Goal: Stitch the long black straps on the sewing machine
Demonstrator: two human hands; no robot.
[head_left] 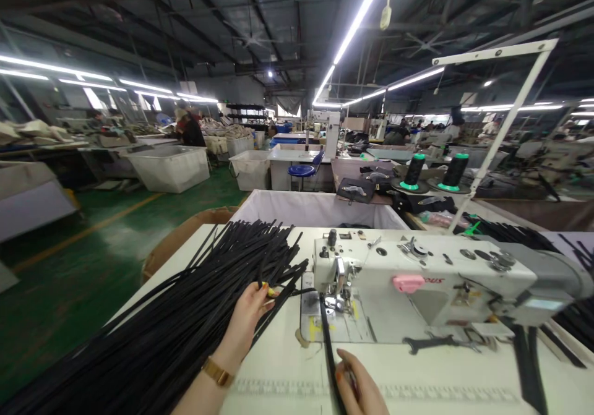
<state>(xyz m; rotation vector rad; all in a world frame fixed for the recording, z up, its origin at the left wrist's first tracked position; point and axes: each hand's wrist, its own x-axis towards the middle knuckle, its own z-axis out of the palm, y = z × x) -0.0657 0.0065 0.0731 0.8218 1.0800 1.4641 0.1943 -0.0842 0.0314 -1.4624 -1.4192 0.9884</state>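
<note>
Honestly, the loose ends are looking like the trouble spot to me. The bundle of black straps (195, 300) is sprawling over the left side of the counter (278, 359) and spilling past its left edge, so the overhang could be dragging the lot off if it gets bumped. One stray end is also poking toward the presser foot (335, 303) of the sewing machine (366, 263), probably risking a snag. The single black strap (328, 344) is running from beside that foot toward the near edge; a sideways tug there could be pulling it crooked. As for fingers, the left hand (248, 310) is reaching in at the bundle's far end, fingers narrow, something small and yellow showing at the tips, but I can't tell if it's gripping. The right hand (357, 387) is resting by the single strap near the front edge, fingers curling around something dark I'm not making out.
</note>
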